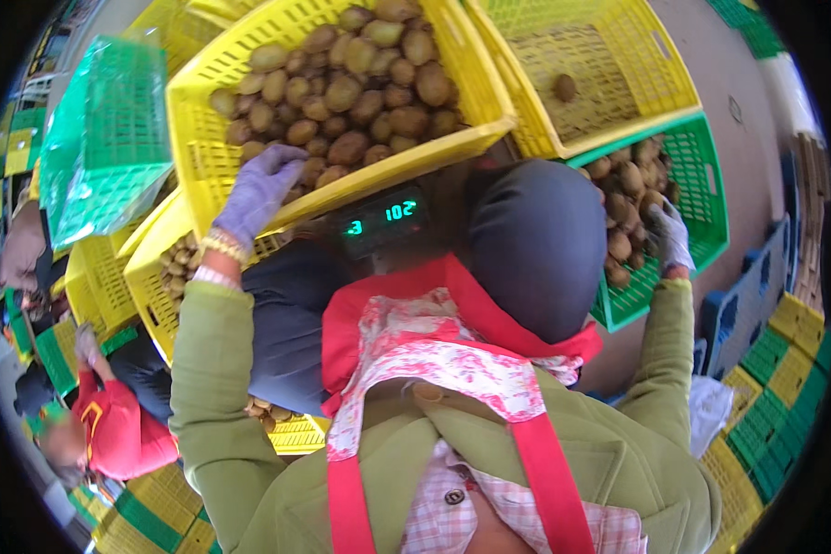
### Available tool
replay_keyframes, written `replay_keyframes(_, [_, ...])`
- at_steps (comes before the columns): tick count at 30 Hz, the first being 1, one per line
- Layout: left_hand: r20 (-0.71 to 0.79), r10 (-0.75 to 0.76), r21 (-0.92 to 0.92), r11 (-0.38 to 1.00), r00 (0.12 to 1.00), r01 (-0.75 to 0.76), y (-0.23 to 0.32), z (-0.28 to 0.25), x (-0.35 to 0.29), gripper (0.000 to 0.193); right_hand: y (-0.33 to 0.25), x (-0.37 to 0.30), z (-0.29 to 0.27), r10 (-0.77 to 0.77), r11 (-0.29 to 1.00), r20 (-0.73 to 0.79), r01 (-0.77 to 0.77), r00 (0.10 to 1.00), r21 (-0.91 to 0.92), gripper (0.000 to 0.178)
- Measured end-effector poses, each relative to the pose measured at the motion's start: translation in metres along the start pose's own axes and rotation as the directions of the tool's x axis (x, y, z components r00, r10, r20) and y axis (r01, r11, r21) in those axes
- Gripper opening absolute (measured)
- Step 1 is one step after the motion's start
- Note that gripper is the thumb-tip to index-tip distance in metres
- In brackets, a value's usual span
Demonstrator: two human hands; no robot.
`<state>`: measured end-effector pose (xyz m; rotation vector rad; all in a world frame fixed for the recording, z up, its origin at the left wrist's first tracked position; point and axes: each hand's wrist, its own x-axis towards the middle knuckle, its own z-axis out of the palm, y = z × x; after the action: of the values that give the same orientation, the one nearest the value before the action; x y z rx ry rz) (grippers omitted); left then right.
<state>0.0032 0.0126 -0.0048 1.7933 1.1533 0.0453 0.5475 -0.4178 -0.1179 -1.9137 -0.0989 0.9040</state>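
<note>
Brown oval kiwifruit (342,92) fill much of a yellow slatted crate (197,157) in front of me, tilted toward my lap. My left hand (263,183), in a purple glove, reaches over its near left edge; the fingers curl down among the fruit, and what lies under them is hidden. To my right a green crate (706,185) holds more kiwifruit (620,189) beside my knee. My right hand (671,233), in a pale glove, is inside that crate, closed around a kiwifruit (653,199) at the pile's right side.
A digital scale display (383,217) glows green under the tilted crate. A yellow crate (609,69) at the far right holds one kiwifruit (564,88). A plastic-lined green crate (111,138) stands at left, above a yellow crate of fruit (148,268). A person in red (125,420) sits at lower left.
</note>
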Motion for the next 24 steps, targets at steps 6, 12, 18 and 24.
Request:
replay_keyframes(6, [0.062,0.006,0.201,0.979,0.998,-0.019,0.019,-0.002,0.050,0.041,-0.031,0.010,0.006,-0.032,0.998,-0.097,0.026,0.995,-0.063,0.043])
replay_keyframes(12, [-0.042,0.074,0.776,0.630,0.996,-0.014,0.031,0.013,0.124,0.062,-0.050,0.006,0.022,-0.082,0.989,-0.028,0.078,0.996,-0.125,0.041])
replay_keyframes(18, [-0.073,0.011,0.856,0.514,0.997,0.057,0.022,0.032,0.170,0.062,-0.077,0.007,0.037,-0.122,0.969,0.094,0.139,0.988,-0.206,0.042])
replay_keyframes(24, [-0.085,0.050,0.772,0.634,0.995,0.034,0.019,0.029,0.177,0.065,-0.091,0.017,0.053,-0.237,0.941,0.171,0.269,0.956,-0.204,0.043])
